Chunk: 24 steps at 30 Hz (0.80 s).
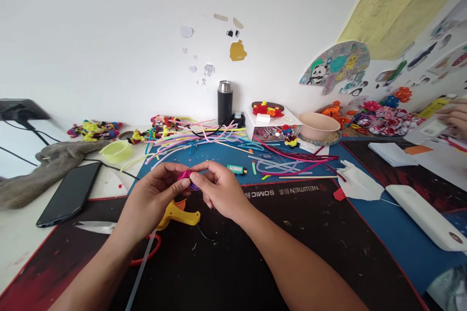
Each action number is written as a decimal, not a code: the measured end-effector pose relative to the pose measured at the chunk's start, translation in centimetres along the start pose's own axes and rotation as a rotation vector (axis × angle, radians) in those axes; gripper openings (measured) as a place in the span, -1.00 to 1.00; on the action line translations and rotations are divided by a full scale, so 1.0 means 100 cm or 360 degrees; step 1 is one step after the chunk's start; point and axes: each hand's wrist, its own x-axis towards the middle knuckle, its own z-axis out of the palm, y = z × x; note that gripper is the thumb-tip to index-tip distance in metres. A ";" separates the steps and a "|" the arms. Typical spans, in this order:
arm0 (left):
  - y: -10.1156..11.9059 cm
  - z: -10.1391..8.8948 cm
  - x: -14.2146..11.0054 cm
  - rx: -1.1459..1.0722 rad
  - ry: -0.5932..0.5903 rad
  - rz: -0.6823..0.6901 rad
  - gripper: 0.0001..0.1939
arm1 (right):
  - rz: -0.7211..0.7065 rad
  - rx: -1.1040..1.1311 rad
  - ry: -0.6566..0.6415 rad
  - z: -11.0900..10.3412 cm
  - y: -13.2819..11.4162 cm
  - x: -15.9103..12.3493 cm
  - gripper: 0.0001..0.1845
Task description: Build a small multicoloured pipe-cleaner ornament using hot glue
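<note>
Between my two hands is a small fuzzy magenta and purple piece [185, 175], which looks like twisted pipe cleaner; the fingers cover much of it. My left hand [155, 187] pinches it from the left with thumb and fingertips. From the right, my right hand [215, 184] grips it, thumb pressed on its edge. Below the hands a yellow glue gun [180, 215] lies on the black desk mat [233, 262], a clear glue stick [140, 274] reaching toward the front edge. Partly behind my left forearm are scissors [97, 227] with red handles.
Pipe cleaners [204, 138] in many colours lie behind the hands, near a black thermos [225, 102], a white box [260, 129] and a pink bowl [318, 126]. A phone [69, 194] lies left. At the far right, another person's hand [456, 116] shows.
</note>
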 end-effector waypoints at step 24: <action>-0.007 -0.005 0.000 -0.0016 -0.0049 0.0099 -0.48 | 0.0008 -0.0079 0.0031 -0.005 -0.001 0.001 -0.70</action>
